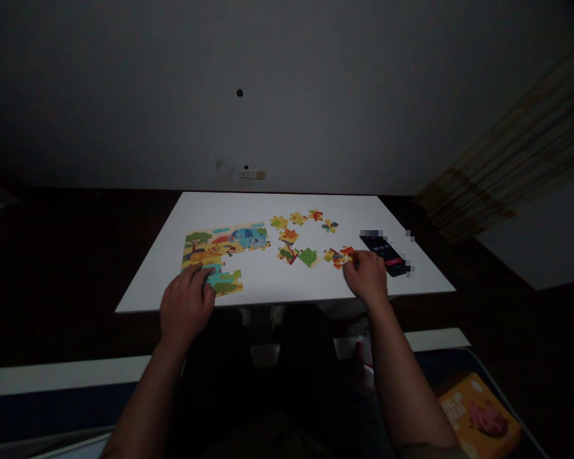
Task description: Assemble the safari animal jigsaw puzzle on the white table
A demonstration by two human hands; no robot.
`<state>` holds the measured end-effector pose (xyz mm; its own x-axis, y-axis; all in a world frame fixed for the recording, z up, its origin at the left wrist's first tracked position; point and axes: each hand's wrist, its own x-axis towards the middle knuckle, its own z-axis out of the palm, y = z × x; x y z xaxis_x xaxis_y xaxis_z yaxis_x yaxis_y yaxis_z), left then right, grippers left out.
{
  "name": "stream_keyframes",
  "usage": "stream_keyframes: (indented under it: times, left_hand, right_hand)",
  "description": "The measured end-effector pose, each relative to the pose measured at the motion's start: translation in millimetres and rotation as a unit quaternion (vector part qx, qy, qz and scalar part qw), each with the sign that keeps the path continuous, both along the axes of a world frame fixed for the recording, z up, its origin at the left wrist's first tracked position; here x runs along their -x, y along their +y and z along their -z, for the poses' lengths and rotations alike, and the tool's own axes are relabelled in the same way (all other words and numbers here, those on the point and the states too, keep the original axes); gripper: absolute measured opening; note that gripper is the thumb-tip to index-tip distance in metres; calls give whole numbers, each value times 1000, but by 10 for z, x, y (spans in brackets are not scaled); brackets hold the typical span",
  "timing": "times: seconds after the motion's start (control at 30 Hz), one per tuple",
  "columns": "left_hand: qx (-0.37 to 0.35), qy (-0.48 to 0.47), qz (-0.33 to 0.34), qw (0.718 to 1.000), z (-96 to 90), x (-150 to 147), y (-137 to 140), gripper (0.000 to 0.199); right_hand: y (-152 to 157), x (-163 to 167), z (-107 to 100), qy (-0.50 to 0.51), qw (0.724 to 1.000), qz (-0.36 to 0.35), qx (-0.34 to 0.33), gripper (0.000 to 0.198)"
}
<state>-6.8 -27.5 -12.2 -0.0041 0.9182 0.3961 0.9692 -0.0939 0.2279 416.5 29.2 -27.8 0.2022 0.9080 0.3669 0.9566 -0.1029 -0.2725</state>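
A partly joined jigsaw puzzle (246, 238) with animals and a tree lies on the left of the white table (277, 287). My left hand (186, 305) rests on its lower left part, fingers laid out over the pieces. At the right, my right hand (367, 275) pinches a red and yellow puzzle piece (347, 252) at the table surface. Just left of it lies another colourful piece (332, 256), touching or overlapping it; I cannot tell which. Several loose pieces form a rough ring, among them a green piece (309, 257) and a red-topped piece (316, 215).
A phone (385, 254) with a lit timer screen lies beyond my right hand. An orange box (481, 414) sits on the seat at the lower right. A grey wall with a socket (252, 174) stands behind the table, and a curtain (511, 146) hangs at the right.
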Motion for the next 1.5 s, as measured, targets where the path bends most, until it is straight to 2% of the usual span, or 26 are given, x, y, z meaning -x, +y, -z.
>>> stream_keyframes:
  times: [0.47,0.9,1.5]
  left_hand:
    - [14,21,3,1000,1,12,11,38]
    - [11,5,3,1000,25,21,2,39]
    - [15,3,6,1000,52,52,14,39]
  right_hand:
    - [-8,12,-5,-15,999,-18,-22,30]
    - [21,-11,37,-18,1000,-9,0,30]
    - [12,8,40,-13,1000,-19,-5,27]
